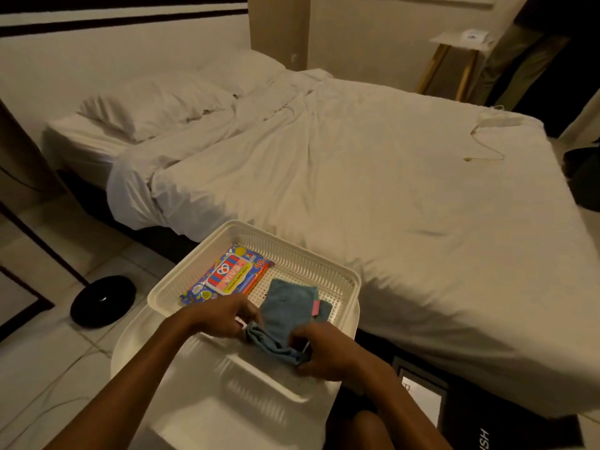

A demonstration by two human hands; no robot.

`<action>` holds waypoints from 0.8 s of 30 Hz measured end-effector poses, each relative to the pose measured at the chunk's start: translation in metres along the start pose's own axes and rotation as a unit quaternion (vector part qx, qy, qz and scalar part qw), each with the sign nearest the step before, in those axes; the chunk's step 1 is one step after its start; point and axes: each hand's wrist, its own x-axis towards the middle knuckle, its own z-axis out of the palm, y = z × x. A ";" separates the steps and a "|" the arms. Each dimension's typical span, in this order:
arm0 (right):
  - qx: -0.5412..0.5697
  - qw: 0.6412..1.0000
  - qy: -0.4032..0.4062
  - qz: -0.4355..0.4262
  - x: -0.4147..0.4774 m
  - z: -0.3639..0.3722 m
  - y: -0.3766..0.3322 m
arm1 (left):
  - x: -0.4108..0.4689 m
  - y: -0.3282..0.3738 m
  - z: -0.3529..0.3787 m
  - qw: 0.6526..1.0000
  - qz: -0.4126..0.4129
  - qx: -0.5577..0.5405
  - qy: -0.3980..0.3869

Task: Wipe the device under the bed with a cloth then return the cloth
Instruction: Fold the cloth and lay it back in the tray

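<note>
Fingers (245, 315) of the left hand (224, 315) are curled and pinch the bunched near edge of the blue cloth (285, 303). The right hand (324, 349) grips the same edge, its fingers clamped round the fabric. The far part of the cloth lies flat inside the white perforated basket (168, 289); the near part crosses the basket's near rim. A pack of baby wipes (227, 274) lies in the left half of the basket, just beside the cloth. The basket stands on a white plastic stool (211, 401). A black round robot vacuum (103, 300) sits on the floor tiles left of the basket. Beyond the basket is a bed (389, 190) with white sheets.
</note>
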 end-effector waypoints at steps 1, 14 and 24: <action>-0.016 1.000 -0.015 0.003 0.001 0.002 -0.002 | -0.002 0.003 0.000 1.000 -0.003 0.023 -0.015; 0.019 0.987 0.153 0.050 0.006 -0.037 0.028 | 0.005 0.044 0.009 0.993 -0.070 0.098 -0.005; -0.122 0.978 0.097 0.141 0.061 -0.050 0.050 | 0.019 0.012 0.034 0.933 -0.227 0.114 0.256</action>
